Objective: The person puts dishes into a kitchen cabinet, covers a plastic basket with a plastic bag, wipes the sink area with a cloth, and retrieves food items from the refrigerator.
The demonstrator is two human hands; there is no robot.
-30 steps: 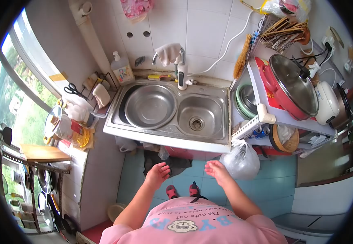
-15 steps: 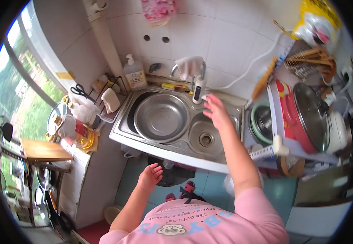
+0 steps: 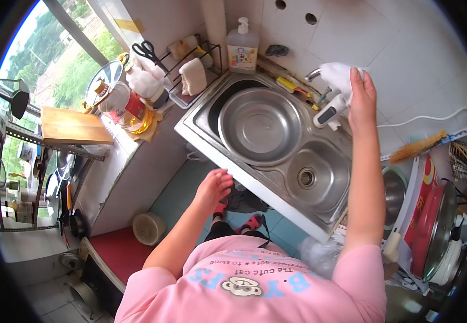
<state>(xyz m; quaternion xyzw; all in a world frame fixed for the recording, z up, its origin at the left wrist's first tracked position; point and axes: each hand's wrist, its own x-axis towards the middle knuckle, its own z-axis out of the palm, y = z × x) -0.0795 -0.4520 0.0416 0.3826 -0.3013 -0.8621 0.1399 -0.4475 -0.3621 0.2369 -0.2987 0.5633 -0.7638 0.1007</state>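
Note:
My right hand (image 3: 363, 99) is up at the faucet, its fingers closed on the edge of a pale cloth (image 3: 337, 75) that hangs over the spout. Below the cloth stands the white faucet body (image 3: 328, 114), with a dark panel on its front. My left hand (image 3: 215, 188) hangs in front of the sink edge, fingers loosely bent and apart, with nothing in it. A wide steel basin (image 3: 260, 126) rests in the larger bowl of the sink. The smaller sink bowl (image 3: 325, 167), with its drain showing, lies beneath my right forearm.
A soap pump bottle (image 3: 242, 48) stands at the sink's back corner, beside a wire rack (image 3: 206, 59) holding sponges. An oil bottle (image 3: 126, 110) and black scissors (image 3: 146, 51) are on the left ledge. At right are a straw brush (image 3: 419, 146) and a red lidded pot (image 3: 430, 231).
My right hand has risen from above the small bowl to the cloth on the faucet and taken hold of it. The view has turned, and my left hand stays low, holding nothing.

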